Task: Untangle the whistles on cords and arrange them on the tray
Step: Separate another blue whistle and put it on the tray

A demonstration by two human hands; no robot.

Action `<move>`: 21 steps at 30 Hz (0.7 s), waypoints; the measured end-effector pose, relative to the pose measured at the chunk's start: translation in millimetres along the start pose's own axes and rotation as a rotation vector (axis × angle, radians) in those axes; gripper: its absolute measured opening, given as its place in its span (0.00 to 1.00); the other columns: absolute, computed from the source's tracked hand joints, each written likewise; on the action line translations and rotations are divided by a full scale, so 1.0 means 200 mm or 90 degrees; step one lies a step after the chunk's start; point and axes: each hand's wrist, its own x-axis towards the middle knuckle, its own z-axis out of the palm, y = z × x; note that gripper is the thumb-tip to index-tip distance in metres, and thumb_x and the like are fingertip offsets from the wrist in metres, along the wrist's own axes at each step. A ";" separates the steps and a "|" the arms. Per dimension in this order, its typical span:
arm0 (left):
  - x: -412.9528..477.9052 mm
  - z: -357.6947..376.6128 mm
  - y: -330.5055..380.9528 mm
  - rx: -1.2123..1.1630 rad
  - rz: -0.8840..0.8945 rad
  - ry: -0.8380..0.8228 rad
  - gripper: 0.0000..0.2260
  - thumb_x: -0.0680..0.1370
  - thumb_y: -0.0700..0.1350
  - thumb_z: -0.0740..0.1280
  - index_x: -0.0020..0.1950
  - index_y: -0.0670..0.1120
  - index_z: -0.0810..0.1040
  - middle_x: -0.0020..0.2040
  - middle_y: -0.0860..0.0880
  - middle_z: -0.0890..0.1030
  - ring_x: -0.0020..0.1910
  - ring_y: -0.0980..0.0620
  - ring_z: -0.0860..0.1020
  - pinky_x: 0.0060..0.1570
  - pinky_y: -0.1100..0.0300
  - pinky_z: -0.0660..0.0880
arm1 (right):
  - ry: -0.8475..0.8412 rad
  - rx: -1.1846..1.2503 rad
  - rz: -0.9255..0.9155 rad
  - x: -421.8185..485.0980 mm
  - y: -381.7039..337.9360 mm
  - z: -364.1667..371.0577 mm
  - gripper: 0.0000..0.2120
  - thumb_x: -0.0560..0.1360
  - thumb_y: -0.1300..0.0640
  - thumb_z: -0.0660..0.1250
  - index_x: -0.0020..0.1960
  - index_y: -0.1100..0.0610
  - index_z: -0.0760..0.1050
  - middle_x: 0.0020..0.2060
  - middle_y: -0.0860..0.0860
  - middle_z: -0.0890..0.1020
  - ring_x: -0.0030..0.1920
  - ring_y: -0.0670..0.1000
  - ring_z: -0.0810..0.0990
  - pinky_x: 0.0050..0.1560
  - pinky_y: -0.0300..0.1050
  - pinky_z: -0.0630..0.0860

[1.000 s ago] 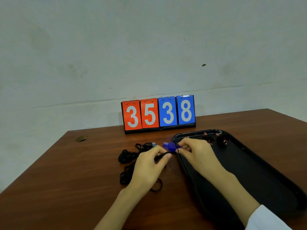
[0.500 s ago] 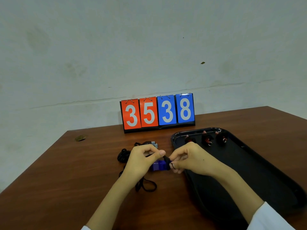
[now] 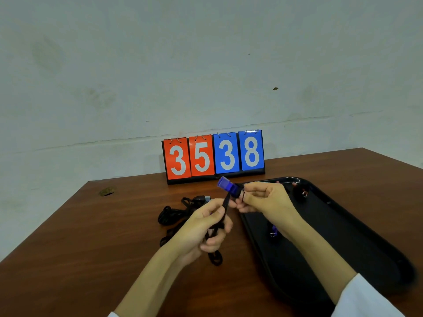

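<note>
A pale, stained wall stands behind a brown wooden desk point(image 3: 91, 248). At the desk's far edge is a scoreboard point(image 3: 214, 156) reading 3538. A black tray point(image 3: 343, 225) lies on the right side.

The right hand point(image 3: 267, 200) pinches a blue whistle point(image 3: 227, 187), held up above the desk near the tray's far left corner. Its black cord point(image 3: 225, 207) runs down into the left hand point(image 3: 203, 227), whose fingers are curled round it; a loop hangs below.

A tangle point(image 3: 174, 213) of black cords lies on the desk left of the hands. In the tray a red whistle point(image 3: 301, 193) lies near the far end, and a second blue one point(image 3: 273, 232) shows by the right wrist.
</note>
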 end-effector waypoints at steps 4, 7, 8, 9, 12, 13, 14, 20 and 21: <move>0.00 0.01 0.01 0.080 -0.013 0.052 0.11 0.82 0.46 0.56 0.61 0.44 0.71 0.30 0.45 0.74 0.18 0.57 0.59 0.19 0.66 0.53 | 0.117 -0.034 -0.023 0.02 0.02 0.01 0.08 0.73 0.68 0.66 0.49 0.58 0.78 0.38 0.53 0.83 0.36 0.46 0.83 0.38 0.37 0.80; 0.00 0.02 0.00 0.163 0.002 0.071 0.09 0.81 0.47 0.57 0.52 0.42 0.71 0.30 0.45 0.75 0.18 0.56 0.59 0.20 0.64 0.52 | 0.195 -0.109 -0.024 0.03 0.05 -0.01 0.09 0.73 0.65 0.67 0.52 0.59 0.78 0.39 0.52 0.83 0.39 0.47 0.83 0.41 0.39 0.81; 0.01 0.03 0.00 0.181 0.010 0.072 0.09 0.81 0.47 0.58 0.49 0.42 0.72 0.31 0.45 0.76 0.19 0.56 0.60 0.20 0.64 0.53 | 0.213 -0.145 -0.027 0.03 0.06 -0.01 0.09 0.73 0.64 0.68 0.53 0.58 0.78 0.40 0.51 0.83 0.40 0.47 0.83 0.42 0.40 0.81; 0.01 0.03 0.00 0.195 0.018 0.077 0.10 0.81 0.47 0.58 0.47 0.42 0.72 0.33 0.45 0.76 0.20 0.56 0.61 0.20 0.65 0.54 | 0.230 -0.183 -0.031 0.03 0.06 -0.01 0.10 0.73 0.63 0.68 0.53 0.58 0.78 0.40 0.50 0.83 0.41 0.46 0.83 0.44 0.41 0.81; 0.01 0.04 0.00 0.222 0.047 0.095 0.12 0.81 0.47 0.59 0.43 0.42 0.74 0.34 0.47 0.75 0.22 0.56 0.63 0.20 0.65 0.57 | 0.250 -0.299 -0.060 0.02 0.08 -0.01 0.11 0.73 0.61 0.69 0.55 0.56 0.78 0.40 0.46 0.82 0.41 0.43 0.81 0.46 0.38 0.78; 0.01 0.04 0.00 0.227 0.056 0.100 0.12 0.80 0.47 0.60 0.42 0.42 0.75 0.33 0.47 0.75 0.22 0.56 0.62 0.20 0.66 0.57 | 0.244 -0.340 -0.071 0.01 0.08 0.00 0.11 0.73 0.60 0.69 0.55 0.56 0.78 0.40 0.45 0.81 0.41 0.42 0.80 0.46 0.35 0.77; 0.01 0.04 0.01 0.231 0.067 0.106 0.12 0.80 0.48 0.61 0.42 0.42 0.76 0.32 0.47 0.75 0.22 0.56 0.62 0.20 0.65 0.57 | 0.234 -0.378 -0.080 0.01 0.08 0.00 0.12 0.73 0.60 0.69 0.56 0.55 0.78 0.41 0.45 0.81 0.41 0.40 0.79 0.46 0.33 0.75; 0.00 0.02 0.02 0.222 0.147 0.135 0.10 0.79 0.43 0.62 0.42 0.40 0.78 0.30 0.46 0.73 0.21 0.56 0.61 0.21 0.66 0.56 | 0.129 -0.539 -0.109 0.00 0.08 0.01 0.12 0.73 0.58 0.68 0.57 0.54 0.78 0.48 0.49 0.82 0.45 0.41 0.76 0.53 0.36 0.74; -0.01 0.02 0.02 0.214 0.158 0.135 0.11 0.79 0.42 0.61 0.42 0.39 0.78 0.29 0.46 0.73 0.21 0.56 0.61 0.21 0.65 0.56 | 0.106 -0.554 -0.102 0.00 0.08 0.02 0.12 0.74 0.57 0.68 0.57 0.54 0.78 0.48 0.49 0.82 0.45 0.41 0.76 0.53 0.36 0.74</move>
